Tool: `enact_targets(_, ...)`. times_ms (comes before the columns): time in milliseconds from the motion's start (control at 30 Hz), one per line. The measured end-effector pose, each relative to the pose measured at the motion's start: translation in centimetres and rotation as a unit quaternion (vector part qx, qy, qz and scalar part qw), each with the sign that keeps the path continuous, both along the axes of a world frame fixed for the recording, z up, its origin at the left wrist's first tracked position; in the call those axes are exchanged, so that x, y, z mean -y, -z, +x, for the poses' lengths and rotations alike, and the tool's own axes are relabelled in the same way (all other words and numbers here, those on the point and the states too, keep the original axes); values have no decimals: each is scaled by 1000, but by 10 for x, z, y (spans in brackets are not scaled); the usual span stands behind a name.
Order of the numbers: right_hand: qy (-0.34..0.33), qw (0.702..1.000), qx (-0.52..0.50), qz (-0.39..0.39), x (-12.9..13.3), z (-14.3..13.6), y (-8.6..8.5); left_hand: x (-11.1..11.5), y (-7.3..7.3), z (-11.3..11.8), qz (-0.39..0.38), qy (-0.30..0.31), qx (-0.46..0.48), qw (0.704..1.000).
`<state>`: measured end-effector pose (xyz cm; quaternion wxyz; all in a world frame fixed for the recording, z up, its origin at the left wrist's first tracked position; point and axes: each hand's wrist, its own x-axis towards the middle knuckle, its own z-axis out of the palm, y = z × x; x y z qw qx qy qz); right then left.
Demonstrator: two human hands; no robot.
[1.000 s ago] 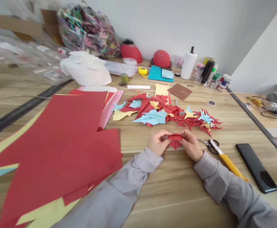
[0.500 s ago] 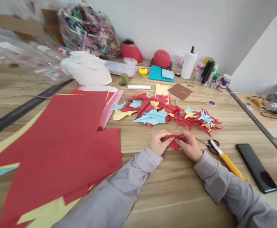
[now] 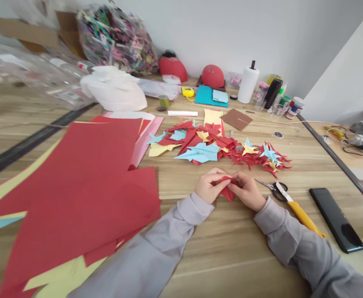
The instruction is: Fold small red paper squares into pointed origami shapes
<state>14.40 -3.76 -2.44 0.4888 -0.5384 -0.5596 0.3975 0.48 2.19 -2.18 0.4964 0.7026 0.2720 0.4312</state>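
Head view: in front of me, a person in grey sleeves (image 3: 159, 244) sits or stands at a wood-grain table (image 3: 231, 256), both bare hands close together. Between them is a small folded red paper (image 3: 228, 194). The left hand (image 3: 206, 188) pinches its left side between thumb and fingers; the right hand (image 3: 249, 193) pinches its right side, the two thumbs nearly meeting over it. A creased point of the paper sticks out below the thumbs, toward the person; I cannot tell whether it touches the table. Just beyond the hands lies a heap of folded paper shapes (image 3: 200, 152) in red, light blue and yellow. Large red sheets (image 3: 91, 186) overlap on the left. Near the right wrist are black-handled scissors (image 3: 276, 191) and a yellow-handled cutter (image 3: 306, 219), with a black phone (image 3: 337, 220) farther right.
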Motion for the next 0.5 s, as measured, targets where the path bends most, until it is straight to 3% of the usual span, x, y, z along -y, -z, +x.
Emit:
enact_targets(233, 17, 1000, -8, -17, -1, -1, 1, 2, -8, -2, -34, 17, 9, 999)
enact_targets(500, 63, 990, -120, -41, -4, 4, -6, -2, -3, -2, -177, 0, 54, 983)
